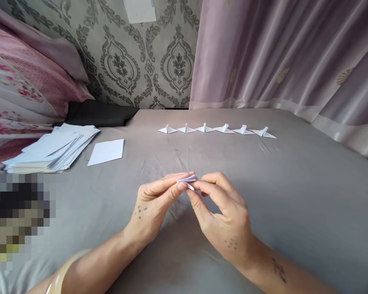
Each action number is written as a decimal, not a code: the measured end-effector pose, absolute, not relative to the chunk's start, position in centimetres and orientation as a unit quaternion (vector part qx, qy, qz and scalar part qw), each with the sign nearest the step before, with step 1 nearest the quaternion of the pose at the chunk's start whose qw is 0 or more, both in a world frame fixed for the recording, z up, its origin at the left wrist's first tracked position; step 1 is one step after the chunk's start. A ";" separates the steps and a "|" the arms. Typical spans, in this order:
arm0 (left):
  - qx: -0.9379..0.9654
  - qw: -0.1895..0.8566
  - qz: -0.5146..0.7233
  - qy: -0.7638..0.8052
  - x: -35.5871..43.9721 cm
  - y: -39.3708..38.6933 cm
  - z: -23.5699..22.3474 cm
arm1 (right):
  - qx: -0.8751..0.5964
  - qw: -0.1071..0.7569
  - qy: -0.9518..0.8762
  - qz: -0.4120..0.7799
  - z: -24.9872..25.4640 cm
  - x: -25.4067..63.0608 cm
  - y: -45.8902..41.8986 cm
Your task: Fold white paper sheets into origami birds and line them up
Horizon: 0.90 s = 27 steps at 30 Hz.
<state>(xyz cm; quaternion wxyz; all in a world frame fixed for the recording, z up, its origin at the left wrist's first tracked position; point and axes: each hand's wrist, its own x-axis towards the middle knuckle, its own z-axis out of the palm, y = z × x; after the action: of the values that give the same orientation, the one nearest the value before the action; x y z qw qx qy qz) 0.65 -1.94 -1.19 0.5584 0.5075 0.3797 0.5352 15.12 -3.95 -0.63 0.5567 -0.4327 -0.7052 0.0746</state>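
Between my two hands is a small piece of folded white paper [187, 179], its layers spread slightly at the right end. The thumb and fingers of my left hand [156, 196] pinch its left side. My right hand [223, 204] grips the paper's lower right part between thumb and index finger, and the fingertips hide some of the folds. Both hands are raised over the grey sheet [294, 196]. Farther back, several folded paper birds [205, 128] stand in a row with their pointed wings spread.
A stack of white paper [49, 151] lies at the left, with a single white sheet [106, 152] beside it. Behind the stack is a black cloth [101, 113]. Pinkish curtains [263, 53] hang at the right, and patterned wallpaper [119, 61] covers the back wall.
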 end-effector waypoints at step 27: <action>0.466 0.590 0.556 0.354 0.6 -1.5 -0.9 | -0.450 0.544 -0.670 0.230 -0.3 15.4 -3.4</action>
<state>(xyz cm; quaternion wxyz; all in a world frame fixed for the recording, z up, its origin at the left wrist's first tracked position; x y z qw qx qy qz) 0.64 -1.49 -0.92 0.5904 0.4658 0.3538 0.5561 15.38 -3.40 -0.31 0.5440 -0.4503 -0.6696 0.2302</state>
